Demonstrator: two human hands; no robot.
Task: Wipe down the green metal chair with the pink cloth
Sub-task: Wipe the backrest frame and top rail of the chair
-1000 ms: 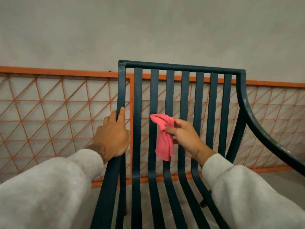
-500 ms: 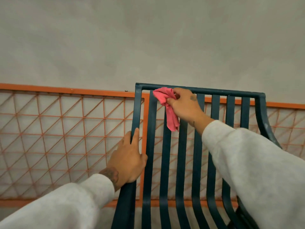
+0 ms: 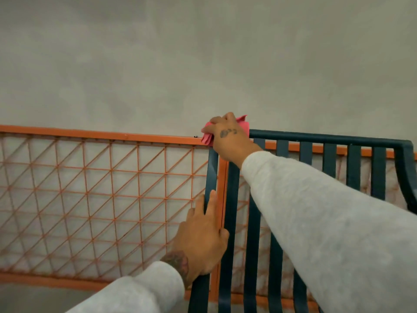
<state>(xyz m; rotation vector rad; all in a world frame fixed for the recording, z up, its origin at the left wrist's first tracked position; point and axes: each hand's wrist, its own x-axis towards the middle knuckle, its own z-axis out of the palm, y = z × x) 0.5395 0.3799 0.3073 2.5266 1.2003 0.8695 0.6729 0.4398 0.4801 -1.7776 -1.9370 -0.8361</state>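
My right hand clutches the bunched pink cloth onto the top-left corner of the green metal chair, so the fabric wraps the joint of rail and upright. My left hand clasps that upright lower down, fingers laid along it, thumb hooked round its edge, probably steadying the frame against the rubbing. No container appears; an orange lattice fence stands behind.

There was 1 dark green metal slatted chair, w/ 7 upright slats btwn its side rails. 1 crumpled pink cloth. 2 hands showed: left hand & right hand, plus 2 light grey sleeves. 1 orange metal lattice railing.
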